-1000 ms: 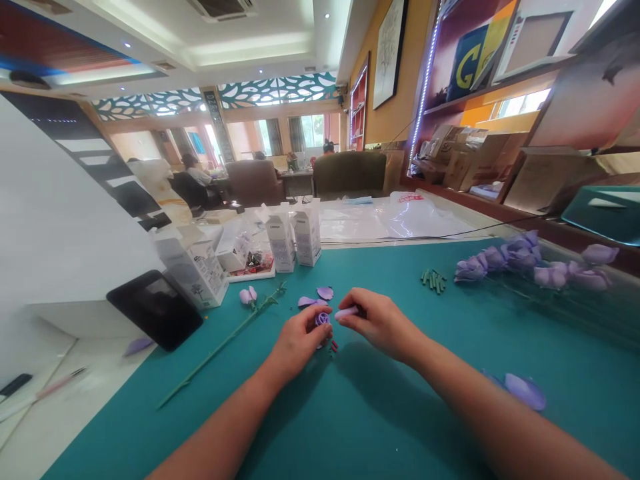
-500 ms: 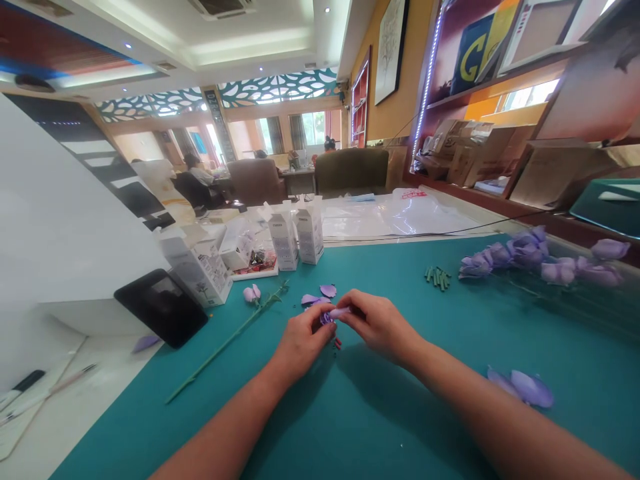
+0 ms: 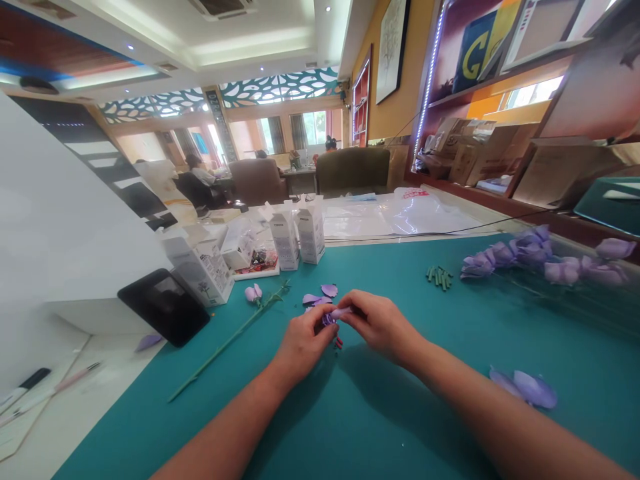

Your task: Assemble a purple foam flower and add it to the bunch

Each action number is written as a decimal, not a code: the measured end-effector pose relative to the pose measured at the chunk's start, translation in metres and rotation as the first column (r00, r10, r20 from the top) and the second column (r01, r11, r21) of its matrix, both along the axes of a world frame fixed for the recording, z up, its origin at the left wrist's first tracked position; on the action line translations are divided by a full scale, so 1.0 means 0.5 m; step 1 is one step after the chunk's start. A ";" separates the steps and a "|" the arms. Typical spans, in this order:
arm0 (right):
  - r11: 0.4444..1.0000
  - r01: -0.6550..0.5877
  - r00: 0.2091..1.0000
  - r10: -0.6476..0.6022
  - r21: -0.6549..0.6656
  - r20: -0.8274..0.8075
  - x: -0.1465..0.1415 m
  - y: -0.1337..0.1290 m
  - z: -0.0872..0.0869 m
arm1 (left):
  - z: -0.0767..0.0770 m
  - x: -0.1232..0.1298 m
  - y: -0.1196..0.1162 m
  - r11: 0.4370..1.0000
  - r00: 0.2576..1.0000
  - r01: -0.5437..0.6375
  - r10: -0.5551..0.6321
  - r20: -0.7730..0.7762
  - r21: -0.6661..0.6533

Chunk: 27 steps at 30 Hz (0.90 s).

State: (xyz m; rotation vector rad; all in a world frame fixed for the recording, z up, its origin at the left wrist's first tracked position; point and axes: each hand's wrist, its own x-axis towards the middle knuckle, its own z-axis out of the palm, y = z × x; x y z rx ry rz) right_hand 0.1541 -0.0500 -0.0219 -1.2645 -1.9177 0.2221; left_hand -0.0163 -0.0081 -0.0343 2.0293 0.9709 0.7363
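Your left hand (image 3: pixel 309 343) has thumb and fingers pinched round a purple coiled piece (image 3: pixel 329 319); your right hand (image 3: pixel 377 325) pinches a pale purple piece (image 3: pixel 342 312), its free end meeting the coil. Can't tell if they're joined or just touching, fingers hide it. Both pieces sit mid-view, just above the green mat (image 3: pixel 400 413).

Progress: looks partway. The coil seems formed, and you have the pale piece up against it. Left over: loose petals (image 3: pixel 329 291) lie just beyond your left hand, more large petals (image 3: pixel 536 389) near your right forearm, none of them on the coil as far as I can see. Small red pieces (image 3: pixel 339 343) on the mat below your fingers, use unclear.

Off to the left, a green stem (image 3: pixel 225 344) lies slantwise, a pale bud (image 3: pixel 253 293) by its upper end; can't confirm they're attached. Far right, a bunch of purple flowers (image 3: pixel 533 250) looks finished, lying on its side. Short green pieces (image 3: pixel 440 277) in a small pile near it, untouched.
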 end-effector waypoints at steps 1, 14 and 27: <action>1.000 -0.003 1.000 0.003 -0.005 0.003 0.000 0.000 0.000 | 0.001 0.000 -0.001 1.000 1.000 -0.002 0.002 -0.001 -0.002; 0.999 0.005 1.000 -0.005 -0.040 -0.004 -0.003 0.002 -0.008 | 0.009 0.000 -0.008 0.993 0.998 -0.002 0.010 -0.067 0.119; 1.000 0.010 1.000 -0.010 -0.027 -0.024 -0.009 0.004 -0.023 | 0.010 0.002 -0.014 0.996 0.999 -0.029 0.032 -0.032 0.085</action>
